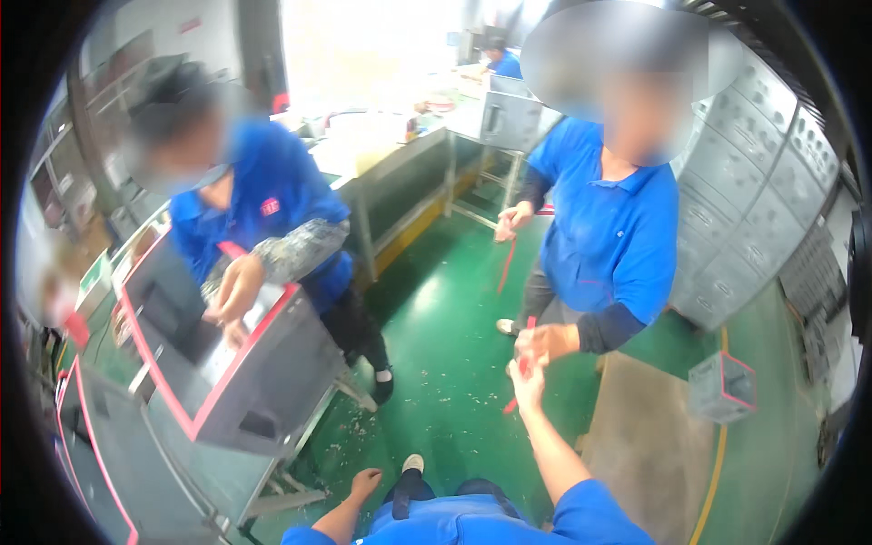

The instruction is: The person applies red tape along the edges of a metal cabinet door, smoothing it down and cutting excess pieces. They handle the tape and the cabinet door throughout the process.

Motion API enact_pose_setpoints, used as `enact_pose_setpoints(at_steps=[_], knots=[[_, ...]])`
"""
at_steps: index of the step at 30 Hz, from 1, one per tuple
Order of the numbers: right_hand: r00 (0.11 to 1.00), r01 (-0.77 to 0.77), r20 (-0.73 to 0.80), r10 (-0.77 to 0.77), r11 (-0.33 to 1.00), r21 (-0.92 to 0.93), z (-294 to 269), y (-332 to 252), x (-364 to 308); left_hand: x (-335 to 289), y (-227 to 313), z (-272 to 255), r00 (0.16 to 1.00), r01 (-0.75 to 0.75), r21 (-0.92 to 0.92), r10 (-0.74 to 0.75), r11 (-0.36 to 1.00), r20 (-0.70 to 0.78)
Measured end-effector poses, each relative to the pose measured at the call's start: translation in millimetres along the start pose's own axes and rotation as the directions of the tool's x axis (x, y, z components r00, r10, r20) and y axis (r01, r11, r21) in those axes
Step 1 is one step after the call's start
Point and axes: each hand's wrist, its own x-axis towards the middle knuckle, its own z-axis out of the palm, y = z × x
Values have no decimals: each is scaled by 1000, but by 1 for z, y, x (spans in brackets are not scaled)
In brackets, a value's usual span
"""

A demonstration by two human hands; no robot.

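Note:
My right hand [529, 381] reaches forward, its fingers closed round a thin red strip [510, 406]. A co-worker in a blue shirt [604, 227] stands ahead on the right, and that person's hand [548, 340] meets mine at the strip. The co-worker's other hand [515, 221] holds a second red strip [506, 270] that hangs down. Low beside my body, my left hand [366, 483] is loosely curled, with nothing visible in it.
Another co-worker [259, 182] bends over a grey metal box with red edging [291, 377] on a stand at left. More grey panels [127, 445] stand nearer. A brown board [645, 436], a small grey box [708, 391] and grey lockers [754, 182] are at right.

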Motion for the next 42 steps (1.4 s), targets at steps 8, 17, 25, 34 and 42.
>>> enact_pose_setpoints(at_steps=[8, 17, 25, 34, 42], knots=[[936, 157, 320, -149, 988, 3, 29, -42, -115, -362, -178, 106, 759, 556, -100, -553, 825, -342], [908, 340, 279, -312, 938, -59, -59, -88, -147, -401, -80, 104, 903, 210, -551, -377, 808, -208], [907, 417, 60, -416, 873, -252, -133, -222, -156, -590, -107, 55, 921, 55, -732, -318, 679, -226], [906, 423, 124, -404, 875, -236, -170, -417, -308, -877, -386, 190, 665, 683, -362, -745, 634, -52], [916, 391, 49, -397, 861, -325, -177, -405, -307, -781, -361, 197, 872, 252, -645, -458, 722, -173]])
